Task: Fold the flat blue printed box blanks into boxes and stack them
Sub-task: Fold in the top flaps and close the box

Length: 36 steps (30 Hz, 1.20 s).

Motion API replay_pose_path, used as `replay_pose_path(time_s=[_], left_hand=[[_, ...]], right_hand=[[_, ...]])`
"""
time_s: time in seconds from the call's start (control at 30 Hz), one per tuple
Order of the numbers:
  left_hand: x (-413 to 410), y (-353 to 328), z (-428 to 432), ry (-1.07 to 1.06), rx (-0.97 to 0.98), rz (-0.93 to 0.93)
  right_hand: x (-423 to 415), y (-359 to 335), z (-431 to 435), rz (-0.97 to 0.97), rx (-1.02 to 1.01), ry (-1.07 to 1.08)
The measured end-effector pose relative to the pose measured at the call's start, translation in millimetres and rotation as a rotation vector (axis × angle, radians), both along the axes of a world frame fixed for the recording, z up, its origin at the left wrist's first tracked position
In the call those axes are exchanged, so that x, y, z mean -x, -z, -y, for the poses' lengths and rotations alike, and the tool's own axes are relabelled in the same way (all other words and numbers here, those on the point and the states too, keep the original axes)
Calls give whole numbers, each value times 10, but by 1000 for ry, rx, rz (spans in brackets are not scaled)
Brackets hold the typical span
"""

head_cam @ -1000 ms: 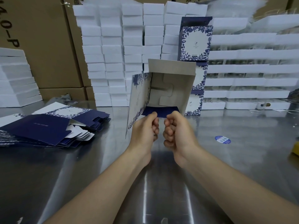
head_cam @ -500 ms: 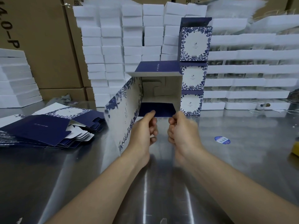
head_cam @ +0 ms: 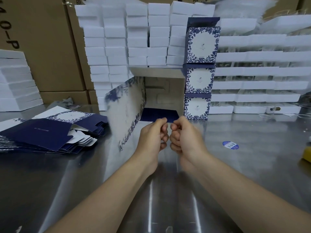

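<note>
A half-formed blue printed box [head_cam: 161,91] lies on its side at the table's middle, its open mouth facing me and its white inside showing. Its floral side panel [head_cam: 124,110] swings out to the left, blurred. My left hand [head_cam: 151,137] and my right hand [head_cam: 185,137] sit close together, both pinching the near edge of the box's dark blue bottom flap [head_cam: 159,114]. A pile of flat blue blanks [head_cam: 48,132] lies at the left. Three finished boxes [head_cam: 200,73] stand stacked behind the open box at the right.
White foam blocks [head_cam: 126,42] are stacked high at the back, with white trays [head_cam: 255,76] at the right and brown cartons [head_cam: 42,39] at the left. A round blue sticker [head_cam: 230,145] lies on the steel table [head_cam: 252,165]. A yellow object [head_cam: 307,155] shows at the right edge.
My hands have drawn together on the bottom flap. The box's top panel has tipped from showing its blue face to showing its white underside, and the left side panel has swung.
</note>
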<state>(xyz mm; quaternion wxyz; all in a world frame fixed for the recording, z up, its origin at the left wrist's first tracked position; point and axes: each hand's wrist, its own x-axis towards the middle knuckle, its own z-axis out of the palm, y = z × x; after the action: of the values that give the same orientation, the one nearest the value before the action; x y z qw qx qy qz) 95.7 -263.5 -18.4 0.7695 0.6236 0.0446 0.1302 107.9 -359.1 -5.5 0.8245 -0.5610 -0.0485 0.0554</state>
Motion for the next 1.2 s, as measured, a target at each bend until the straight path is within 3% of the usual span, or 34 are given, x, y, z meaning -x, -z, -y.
replay_pose_path(time_s=[0.17,0.33,0.53,0.7,0.97,1.2], left_hand=[[10,0,21,10,-99,-1],[-9,2,-16,-47,-47,-27],[-68,12,-142,-172,32,-131],[-60,30,-186,-241,-82,-204],[-23,32,-174,-263,-395,-96],[-67,81,-206,-310,-406,-5]], right_hand=[[7,34,-10,34,46,16],[43,32,-14,47,224,12],[-134,-80,134,147,189,353],[-152,-294,313,338,112,459],[-168,-291,371,596,201,340],[-280,-103,330,527,385,245]])
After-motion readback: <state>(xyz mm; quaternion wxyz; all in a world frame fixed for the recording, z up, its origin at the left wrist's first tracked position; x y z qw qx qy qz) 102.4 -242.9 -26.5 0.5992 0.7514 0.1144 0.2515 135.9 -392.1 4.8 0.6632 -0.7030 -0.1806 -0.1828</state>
